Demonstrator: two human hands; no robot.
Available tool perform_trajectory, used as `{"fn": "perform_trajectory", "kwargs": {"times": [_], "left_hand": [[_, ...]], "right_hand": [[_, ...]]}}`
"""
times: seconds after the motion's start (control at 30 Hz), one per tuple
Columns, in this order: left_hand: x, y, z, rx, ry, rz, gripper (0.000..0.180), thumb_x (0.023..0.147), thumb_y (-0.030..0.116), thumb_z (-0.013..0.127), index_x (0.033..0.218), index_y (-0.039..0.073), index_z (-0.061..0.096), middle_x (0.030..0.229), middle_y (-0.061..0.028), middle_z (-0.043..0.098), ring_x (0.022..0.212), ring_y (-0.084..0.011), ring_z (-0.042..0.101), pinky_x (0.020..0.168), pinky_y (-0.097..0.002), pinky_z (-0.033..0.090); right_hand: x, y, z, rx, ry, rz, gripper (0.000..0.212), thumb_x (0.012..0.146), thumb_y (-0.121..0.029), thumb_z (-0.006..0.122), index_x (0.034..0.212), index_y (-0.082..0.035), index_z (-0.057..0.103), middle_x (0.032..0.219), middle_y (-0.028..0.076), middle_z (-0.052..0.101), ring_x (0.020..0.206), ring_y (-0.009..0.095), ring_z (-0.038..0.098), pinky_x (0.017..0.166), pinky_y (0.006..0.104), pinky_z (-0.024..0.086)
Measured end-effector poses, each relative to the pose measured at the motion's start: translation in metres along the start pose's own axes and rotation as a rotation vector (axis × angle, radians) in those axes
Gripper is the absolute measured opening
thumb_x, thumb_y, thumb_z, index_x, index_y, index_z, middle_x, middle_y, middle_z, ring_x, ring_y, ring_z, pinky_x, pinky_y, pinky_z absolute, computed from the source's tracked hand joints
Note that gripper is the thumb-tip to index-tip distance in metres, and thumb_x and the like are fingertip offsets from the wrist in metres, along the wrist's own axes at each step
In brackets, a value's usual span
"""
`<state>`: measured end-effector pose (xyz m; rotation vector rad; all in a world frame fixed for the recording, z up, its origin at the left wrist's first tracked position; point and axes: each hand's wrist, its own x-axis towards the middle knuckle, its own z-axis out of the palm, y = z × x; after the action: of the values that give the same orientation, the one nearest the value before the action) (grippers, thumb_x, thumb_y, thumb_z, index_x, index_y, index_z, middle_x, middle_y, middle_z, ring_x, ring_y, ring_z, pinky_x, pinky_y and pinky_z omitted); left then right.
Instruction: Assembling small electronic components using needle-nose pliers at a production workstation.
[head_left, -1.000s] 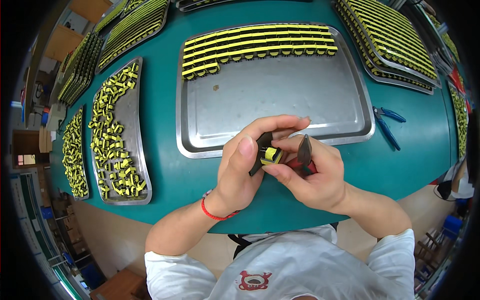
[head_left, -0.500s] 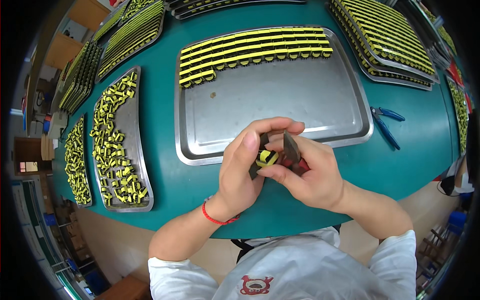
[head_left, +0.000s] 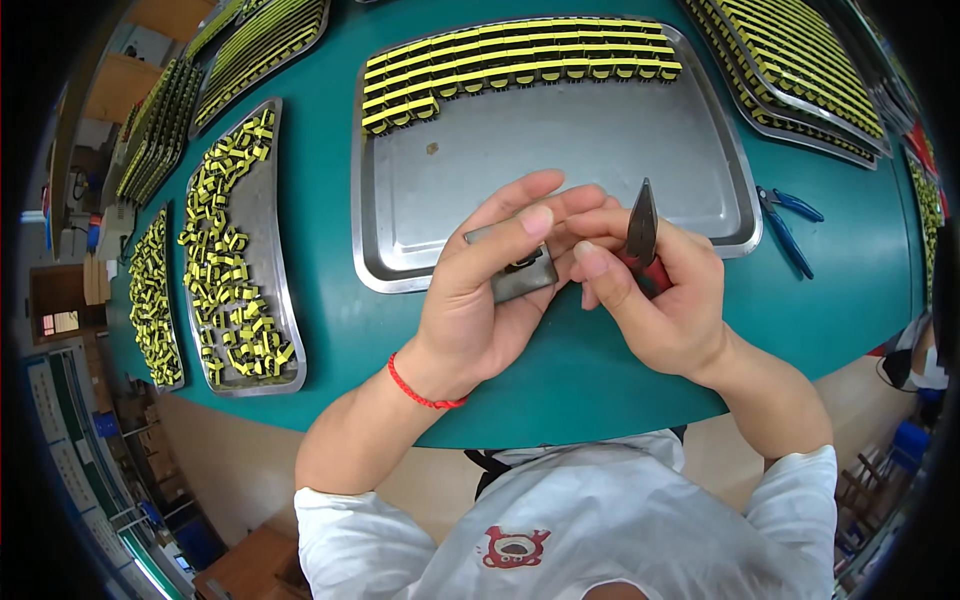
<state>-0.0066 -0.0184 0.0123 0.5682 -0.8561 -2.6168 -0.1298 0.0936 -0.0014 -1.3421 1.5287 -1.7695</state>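
In my left hand [head_left: 465, 310] is a small grey metal block [head_left: 527, 280], held between the curled fingers and the palm under the thumb. Something dark shows in the block's upper part, too small to make out. My right hand [head_left: 675, 315] grips pointed-nose pliers [head_left: 643, 225] with dark jaws and red handles, jaws upward. Its thumb and fingertips come close to the left fingers; whether they pinch a small part is hidden. Just beyond my hands lies a large metal tray [head_left: 560, 160] with rows of yellow-and-black parts [head_left: 520, 62] along its far side.
Left of it, a narrower metal tray [head_left: 290, 330] holds loose yellow-and-black parts, beside another pile [head_left: 152, 310]. Blue-handled cutters [head_left: 788, 230] lie to the right on the green table [head_left: 840, 290]. Stacked filled trays [head_left: 800, 75] stand at the far right; more stand far left.
My hands have drawn slightly apart, and the pliers now point up, away from the block. The yellow part between my fingers is out of sight. The whole view has shifted a little.
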Motion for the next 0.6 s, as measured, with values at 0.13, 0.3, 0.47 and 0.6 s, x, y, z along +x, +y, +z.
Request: {"fn": "perform_trajectory", "kwargs": {"times": [0.13, 0.3, 0.47, 0.6], "left_hand": [[-0.001, 0.002, -0.001, -0.002, 0.051, -0.021, 0.049, 0.092, 0.015, 0.055, 0.136, 0.000, 0.040, 0.134, -0.0257, 0.053, 0.123, -0.0356, 0.053, 0.108, -0.0462, 0.042], [0.000, 0.003, -0.001, -0.071, 0.050, -0.030, 0.049, 0.087, 0.009, 0.049, 0.135, 0.003, 0.037, 0.136, -0.0319, 0.048, 0.124, -0.0389, 0.052, 0.110, -0.0482, 0.040], [0.001, 0.004, 0.001, -0.074, 0.065, -0.013, 0.050, 0.086, 0.009, 0.046, 0.135, 0.003, 0.037, 0.136, -0.0329, 0.048, 0.124, -0.0404, 0.052, 0.111, -0.0492, 0.039], [0.000, 0.005, 0.000, -0.068, 0.067, -0.006, 0.050, 0.087, 0.008, 0.048, 0.135, 0.002, 0.037, 0.134, -0.0311, 0.050, 0.125, -0.0402, 0.052, 0.110, -0.0492, 0.040]], "right_hand": [[-0.002, -0.001, 0.000, -0.017, 0.011, 0.042, 0.016, 0.090, -0.004, 0.065, 0.105, 0.004, 0.066, 0.080, 0.007, 0.069, 0.061, 0.008, 0.057, 0.053, 0.0223, 0.045], [-0.005, -0.005, -0.009, -0.103, -0.086, 0.100, 0.018, 0.092, -0.004, 0.063, 0.108, 0.004, 0.064, 0.083, 0.009, 0.068, 0.062, 0.009, 0.057, 0.054, 0.0229, 0.045], [-0.004, -0.004, -0.010, -0.145, -0.150, 0.120, 0.020, 0.095, -0.004, 0.060, 0.112, 0.006, 0.062, 0.092, 0.012, 0.070, 0.067, 0.011, 0.062, 0.058, 0.0235, 0.049], [-0.003, -0.002, -0.009, -0.132, -0.140, 0.092, 0.018, 0.094, -0.003, 0.060, 0.111, 0.005, 0.062, 0.091, 0.012, 0.070, 0.067, 0.012, 0.063, 0.059, 0.0236, 0.050]]}}
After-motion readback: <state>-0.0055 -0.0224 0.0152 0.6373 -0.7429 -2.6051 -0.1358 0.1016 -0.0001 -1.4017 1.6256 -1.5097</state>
